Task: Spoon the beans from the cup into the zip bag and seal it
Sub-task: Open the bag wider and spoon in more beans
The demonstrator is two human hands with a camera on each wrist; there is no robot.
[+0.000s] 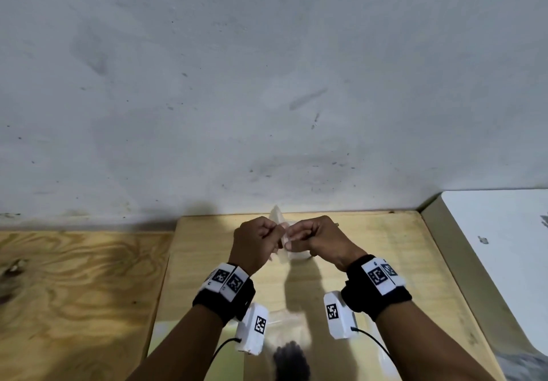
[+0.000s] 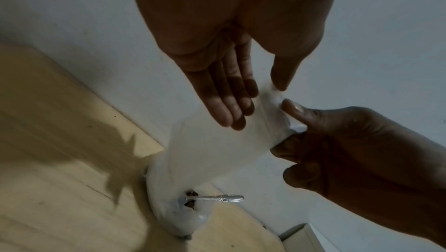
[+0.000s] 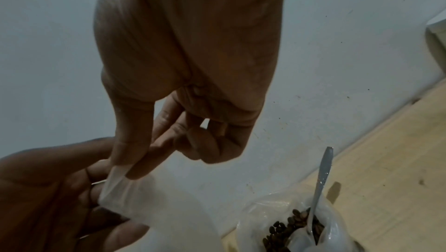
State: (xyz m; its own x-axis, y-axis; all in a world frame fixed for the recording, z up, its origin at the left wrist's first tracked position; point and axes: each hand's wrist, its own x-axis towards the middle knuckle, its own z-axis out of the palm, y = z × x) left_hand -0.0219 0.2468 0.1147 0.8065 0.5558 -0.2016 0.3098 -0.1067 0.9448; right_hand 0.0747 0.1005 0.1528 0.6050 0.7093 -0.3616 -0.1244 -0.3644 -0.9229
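Note:
A clear zip bag [image 1: 277,217] hangs in the air between both hands, near the back of the table. My left hand [image 1: 274,234] pinches its top edge between thumb and fingers [image 2: 229,107]. From the other side my right hand [image 1: 289,241] pinches the top strip [image 3: 115,181] with thumb and index finger, the other fingers curled. I see no beans inside the bag [image 2: 217,145]. Below the hands stands the clear cup [image 3: 265,206] with brown beans [image 3: 282,227] in it. A metal spoon [image 3: 322,178] stands in the beans, its handle leaning out.
The light wooden table [image 1: 385,277] ends at a grey wall [image 1: 267,84] just behind the hands. A plywood surface [image 1: 74,277] adjoins on the left, a white board [image 1: 504,232] on the right. Something dark and blurred [image 1: 290,363] lies near the front edge.

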